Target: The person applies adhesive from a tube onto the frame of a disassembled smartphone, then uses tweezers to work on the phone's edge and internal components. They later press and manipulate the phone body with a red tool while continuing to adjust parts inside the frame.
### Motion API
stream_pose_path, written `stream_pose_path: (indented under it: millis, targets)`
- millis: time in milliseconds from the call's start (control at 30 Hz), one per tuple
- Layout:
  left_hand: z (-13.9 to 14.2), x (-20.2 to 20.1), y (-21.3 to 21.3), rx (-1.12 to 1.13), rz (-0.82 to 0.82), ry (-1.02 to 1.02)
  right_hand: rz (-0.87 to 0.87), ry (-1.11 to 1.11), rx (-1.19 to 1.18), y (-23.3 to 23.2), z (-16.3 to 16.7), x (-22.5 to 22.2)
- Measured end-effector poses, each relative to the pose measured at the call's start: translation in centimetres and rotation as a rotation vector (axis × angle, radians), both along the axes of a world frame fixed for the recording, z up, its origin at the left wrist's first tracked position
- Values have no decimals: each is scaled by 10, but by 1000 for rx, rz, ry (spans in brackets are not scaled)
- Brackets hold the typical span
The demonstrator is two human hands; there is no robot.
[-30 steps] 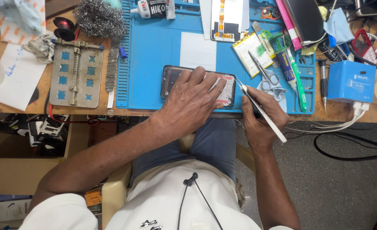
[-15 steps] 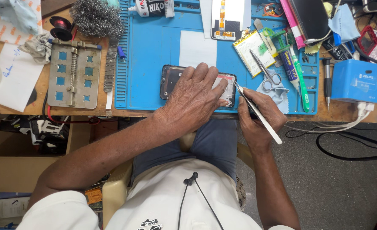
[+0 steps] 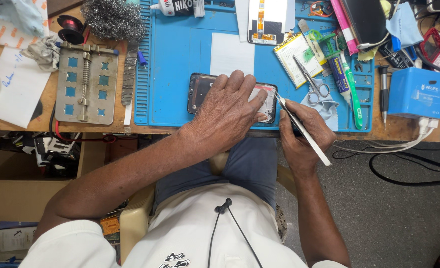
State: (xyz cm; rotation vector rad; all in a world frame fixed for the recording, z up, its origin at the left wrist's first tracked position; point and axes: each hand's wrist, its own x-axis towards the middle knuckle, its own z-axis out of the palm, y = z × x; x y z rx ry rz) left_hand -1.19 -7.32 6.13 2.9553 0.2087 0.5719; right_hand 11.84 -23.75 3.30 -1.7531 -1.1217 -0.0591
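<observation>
Right hand: the right hand [image 3: 303,130], nearest the bench's front edge, is pinched around the tweezers [image 3: 299,125], whose tips meet the right end of the phone [image 3: 230,97].
Left hand: the left hand [image 3: 227,110] lies flat on the phone, palm down and fingers spread, pressing rather than clasping it.
Phone, place: on the blue mat [image 3: 180,54], close to the mat's front edge, about midway along the bench.
Phone, axis: its long axis runs left to right, parallel to the front edge; which end is its top I cannot tell, as the hand covers most of it.
Risk: in my judgement the tweezer tips could slip and scratch or tear whatever they are working at, should the pressing hand ease and the phone skid.
Further back: scissors [image 3: 312,82] and a green tube [image 3: 349,87] lie towards the mat's right edge.
</observation>
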Motion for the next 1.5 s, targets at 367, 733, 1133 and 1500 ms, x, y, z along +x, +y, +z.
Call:
stream_pose_path:
  millis: [367,733,1133,1500]
  targets:
    - [-5,-2,3,17,-17,4,4,-10,8,1,-1,1]
    - [-6,-1,4,21,-21,-4,21,-82,-10,2,2,-1]
    - [-2,0,6,-3,-22,41,11,-81,10,2,-2,2]
    - [-1,7,19,199,-81,76,-71,141,116,-4,-9,5]
